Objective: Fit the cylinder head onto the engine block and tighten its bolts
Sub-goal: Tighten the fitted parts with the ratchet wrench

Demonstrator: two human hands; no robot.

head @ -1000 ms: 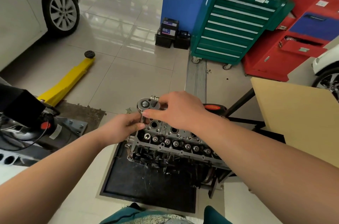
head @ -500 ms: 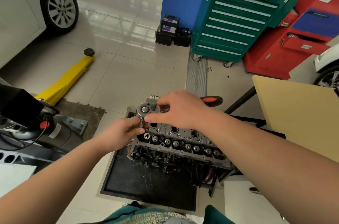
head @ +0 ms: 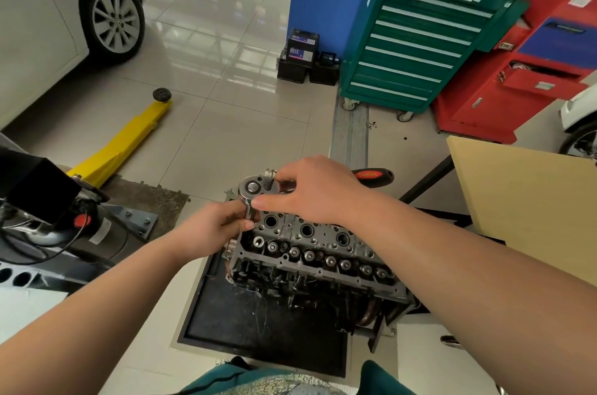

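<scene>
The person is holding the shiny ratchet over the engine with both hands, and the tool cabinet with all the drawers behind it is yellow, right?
Almost. The head view shows the tool cabinet is green, not yellow; the yellow thing is the lift arm on the floor. The left hand and right hand do hold the ratchet over the engine.

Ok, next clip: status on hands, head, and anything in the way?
Left hand pinches socket under ratchet. Right hand grips ratchet at its head. Cylinder head seated on engine block. Nothing seen blocking.
</scene>
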